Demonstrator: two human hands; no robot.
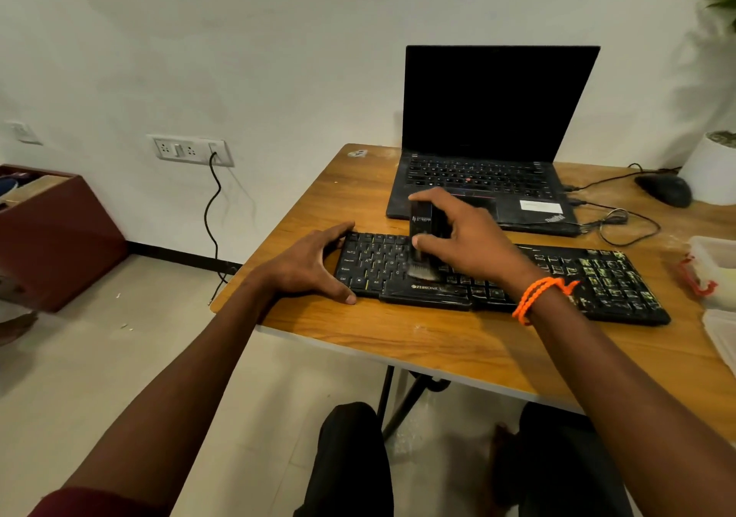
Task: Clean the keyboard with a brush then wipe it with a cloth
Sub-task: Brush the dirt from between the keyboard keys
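Wooden desk (398,329) filling the right half of the frame, white wall behind. Open black laptop (486,138) at upper centre-right, screen dark, standing on the desk just behind the keyboard. Black keyboard (597,281) stretched across the middle of the frame, lying flat on the desk near its front edge. Brown box (59,234) on the floor at far left. White pot (713,170) at the right edge, with a black mouse (665,190) just beside it. Clear plastic container (713,269) at the right edge, near the keyboard's right end. Left hand (314,265) curled round the keyboard's left end, fingers over the far edge and thumb at the near edge, gripping it. Right hand (466,237) above the keyboard's left-centre, clasping a black brush (424,234) held upright, bristles down and touching the keys, blurred. Wall socket plate (191,150) at upper left, a black cable hanging from it. Orange thread band (537,297) round the right wrist.
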